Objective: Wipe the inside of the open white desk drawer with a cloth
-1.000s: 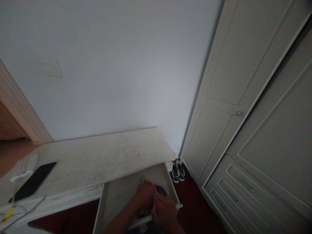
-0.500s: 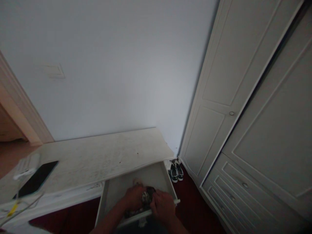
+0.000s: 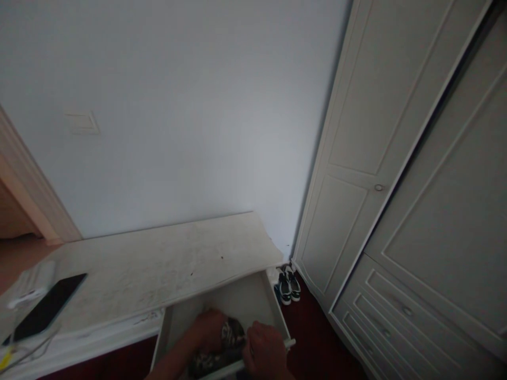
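Observation:
A dark cloth item [image 3: 233, 332] with a light pattern is bunched between my two hands, over the pulled-out drawer [image 3: 253, 290]. My left hand [image 3: 212, 328] is closed on its left side. On its right side my right hand [image 3: 264, 344] has curled fingers gripping its edge. The light interior of the drawer shows behind my hands. More dark patterned cloth [image 3: 206, 363] lies below my left wrist, near the drawer's front. Dim light keeps the exact kind of cloth from showing.
The drawer belongs to a white, worn-topped desk [image 3: 158, 269] against the wall. On the desk's left lie a black tablet-like device [image 3: 47, 306], a white box-like object [image 3: 35, 282] and cables. Dark shoes [image 3: 288, 285] stand on the red floor beside a tall wardrobe [image 3: 348, 211].
My hands have shifted slightly lower in view and moved a little apart, with the cloth stretched between them. More patterned cloth shows near the drawer's front. The whole view has shifted slightly.

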`<state>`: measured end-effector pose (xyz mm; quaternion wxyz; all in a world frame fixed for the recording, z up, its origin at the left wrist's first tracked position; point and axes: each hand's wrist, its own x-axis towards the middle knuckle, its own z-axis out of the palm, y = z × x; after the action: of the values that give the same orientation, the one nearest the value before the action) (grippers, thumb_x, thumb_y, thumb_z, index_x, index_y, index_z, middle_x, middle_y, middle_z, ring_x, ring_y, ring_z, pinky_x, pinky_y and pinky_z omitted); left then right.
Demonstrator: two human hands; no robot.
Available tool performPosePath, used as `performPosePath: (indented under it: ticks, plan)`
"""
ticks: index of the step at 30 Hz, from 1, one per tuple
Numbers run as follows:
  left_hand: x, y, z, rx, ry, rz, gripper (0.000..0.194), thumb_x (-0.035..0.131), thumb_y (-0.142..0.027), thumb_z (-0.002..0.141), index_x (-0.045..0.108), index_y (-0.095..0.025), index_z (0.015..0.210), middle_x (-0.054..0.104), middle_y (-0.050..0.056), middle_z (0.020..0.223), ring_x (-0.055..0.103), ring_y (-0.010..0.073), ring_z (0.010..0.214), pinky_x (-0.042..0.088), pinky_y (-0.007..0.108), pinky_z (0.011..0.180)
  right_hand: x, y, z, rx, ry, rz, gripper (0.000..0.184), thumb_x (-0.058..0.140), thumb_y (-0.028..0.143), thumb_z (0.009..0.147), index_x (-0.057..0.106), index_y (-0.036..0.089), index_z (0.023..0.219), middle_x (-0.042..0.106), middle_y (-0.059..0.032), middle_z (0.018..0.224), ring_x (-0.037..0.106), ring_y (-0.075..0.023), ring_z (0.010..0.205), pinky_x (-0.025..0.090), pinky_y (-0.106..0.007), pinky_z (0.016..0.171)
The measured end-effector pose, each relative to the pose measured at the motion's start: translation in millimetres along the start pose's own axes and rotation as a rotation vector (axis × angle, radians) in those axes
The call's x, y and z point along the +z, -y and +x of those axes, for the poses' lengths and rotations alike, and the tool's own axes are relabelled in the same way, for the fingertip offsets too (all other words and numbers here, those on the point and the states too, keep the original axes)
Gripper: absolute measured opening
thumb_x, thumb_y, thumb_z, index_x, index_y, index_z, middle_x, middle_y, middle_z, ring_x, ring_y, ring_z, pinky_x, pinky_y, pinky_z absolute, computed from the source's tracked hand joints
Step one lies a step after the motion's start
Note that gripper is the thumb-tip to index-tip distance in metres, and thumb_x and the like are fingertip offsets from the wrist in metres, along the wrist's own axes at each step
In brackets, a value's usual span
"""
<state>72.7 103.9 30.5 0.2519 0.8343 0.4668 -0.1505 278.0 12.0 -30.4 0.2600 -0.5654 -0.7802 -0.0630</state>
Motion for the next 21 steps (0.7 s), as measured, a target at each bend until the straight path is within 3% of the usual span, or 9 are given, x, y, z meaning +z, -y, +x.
performPosePath:
  ticks: [2, 5, 9, 12, 16, 21]
  plan:
    - [-2.0, -31, 18, 0.031, -0.097, -0.012, 0.041, 0.069, -0.039, 0.074, 0.077, -0.027, 0.112, 0.080, 0.013, 0.114, 0.073, 0.0409, 0.111, 0.056, 0.049, 0.090, 1, 0, 0, -0.023, -0.040, -0.005, 0.004, 0.060, 0.024, 0.080, 0.061, 0.023, 0.084, 0.068, -0.0027, 0.084, 0.060, -0.0190, 0.075, 0.035, -0.032, 0.072]
    - [-1.2, -69, 38, 0.044, -0.177, -0.053, 0.040, 0.050, -0.035, 0.091, 0.073, -0.029, 0.124, 0.076, 0.012, 0.126, 0.070, 0.0344, 0.121, 0.055, 0.045, 0.096, -2, 1, 1, -0.021, -0.065, 0.000, 0.005, 0.059, 0.024, 0.080, 0.061, 0.023, 0.084, 0.069, -0.0035, 0.086, 0.061, -0.0196, 0.075, 0.036, -0.032, 0.072]
    - [2.3, -83, 42, 0.046, -0.180, -0.090, 0.040, 0.046, -0.031, 0.094, 0.073, -0.029, 0.124, 0.073, 0.010, 0.133, 0.067, 0.0302, 0.125, 0.054, 0.040, 0.099, -9, 4, 2, 0.015, -0.051, 0.015, 0.004, 0.058, 0.024, 0.082, 0.062, 0.022, 0.084, 0.070, -0.0042, 0.088, 0.062, -0.0193, 0.076, 0.037, -0.031, 0.073]
    - [3.8, -66, 25, 0.072, -0.158, -0.117, 0.031, 0.055, -0.040, 0.092, 0.075, -0.029, 0.113, 0.077, 0.006, 0.124, 0.072, 0.0276, 0.114, 0.055, 0.035, 0.094, -11, 5, 2, 0.015, -0.042, 0.001, 0.006, 0.059, 0.024, 0.082, 0.063, 0.022, 0.087, 0.070, -0.0038, 0.087, 0.062, -0.0188, 0.076, 0.036, -0.030, 0.071]
    - [2.6, -17, -6, 0.176, -0.050, -0.193, 0.028, 0.060, -0.040, 0.089, 0.075, -0.028, 0.109, 0.081, 0.002, 0.117, 0.075, 0.0226, 0.103, 0.056, 0.030, 0.090, -13, 6, 3, 0.018, 0.002, 0.003, 0.005, 0.057, 0.022, 0.085, 0.062, 0.022, 0.083, 0.068, -0.0019, 0.082, 0.060, -0.0169, 0.071, 0.032, -0.031, 0.068]
    - [-1.6, 51, -35, 0.205, 0.179, -0.077, 0.035, 0.071, -0.035, 0.077, 0.076, -0.025, 0.110, 0.080, 0.004, 0.122, 0.072, 0.0272, 0.113, 0.052, 0.038, 0.105, -19, 7, 6, 0.021, 0.040, -0.012, 0.007, 0.058, 0.021, 0.085, 0.062, 0.022, 0.079, 0.065, -0.0015, 0.078, 0.058, -0.0160, 0.068, 0.029, -0.032, 0.066]
